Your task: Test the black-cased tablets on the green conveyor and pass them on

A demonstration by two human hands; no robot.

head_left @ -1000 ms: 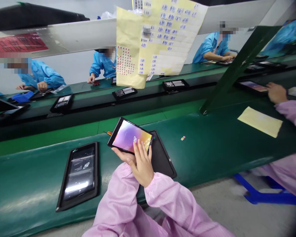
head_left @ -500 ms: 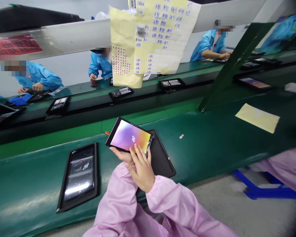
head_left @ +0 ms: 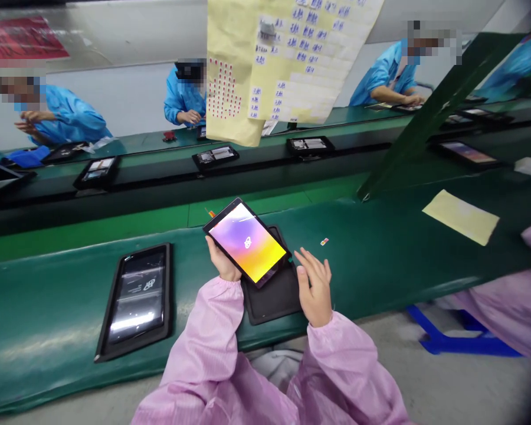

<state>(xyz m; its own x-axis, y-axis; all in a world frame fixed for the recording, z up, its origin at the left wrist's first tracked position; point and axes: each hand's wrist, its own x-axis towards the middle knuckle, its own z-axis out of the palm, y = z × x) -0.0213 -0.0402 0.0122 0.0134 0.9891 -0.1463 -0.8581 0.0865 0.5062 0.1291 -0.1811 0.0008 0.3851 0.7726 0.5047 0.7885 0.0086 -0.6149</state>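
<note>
On the green conveyor belt (head_left: 39, 289), the left hand (head_left: 221, 260) grips a tablet (head_left: 246, 242), the right hand (head_left: 314, 286) spread open.

To my left on the green desk (head_left: 35, 301), a tablet lies in a black tray (head_left: 135, 301), light glaring off its glass. Ahead, a tiny sticker (head_left: 324, 241) sits on the desk, with a loose yellow sheet (head_left: 461, 217) farther right. A pale yellow paper chart (head_left: 269, 59), covered in small labels and red dots, hangs in front of me. A dark green post (head_left: 438, 112) slants across my right side, above a blue stool (head_left: 451, 339) and a co-worker's pink sleeve (head_left: 504, 307). Black trays (head_left: 215, 156) sit along the dark conveyor belt (head_left: 133, 177) beyond, and co-workers in blue smocks (head_left: 383, 77) lean over the far desk.
</note>
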